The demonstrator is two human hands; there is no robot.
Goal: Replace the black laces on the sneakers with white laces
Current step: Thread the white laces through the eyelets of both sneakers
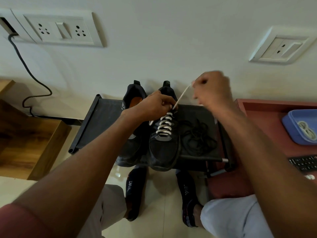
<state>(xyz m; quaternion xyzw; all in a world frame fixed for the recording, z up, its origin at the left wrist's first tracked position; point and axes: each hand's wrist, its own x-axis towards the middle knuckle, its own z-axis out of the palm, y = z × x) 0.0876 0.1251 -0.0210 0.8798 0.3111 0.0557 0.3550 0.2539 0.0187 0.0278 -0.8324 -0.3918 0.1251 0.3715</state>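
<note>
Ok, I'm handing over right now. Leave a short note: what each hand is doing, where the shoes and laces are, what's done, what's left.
Left hand: fingers at the top eyelets of the right-side sneaker, steadying it.
Right hand: pinches the free end of the white lace, drawn taut up and to the right.
Both sneakers stand on the black rack. Removed black laces lie in a pile beside them.
Done: this sneaker is laced white nearly to the top.
Left: finish it, then lace the left-side sneaker, which shows no lace. More white lace sits in the blue tray.
</note>
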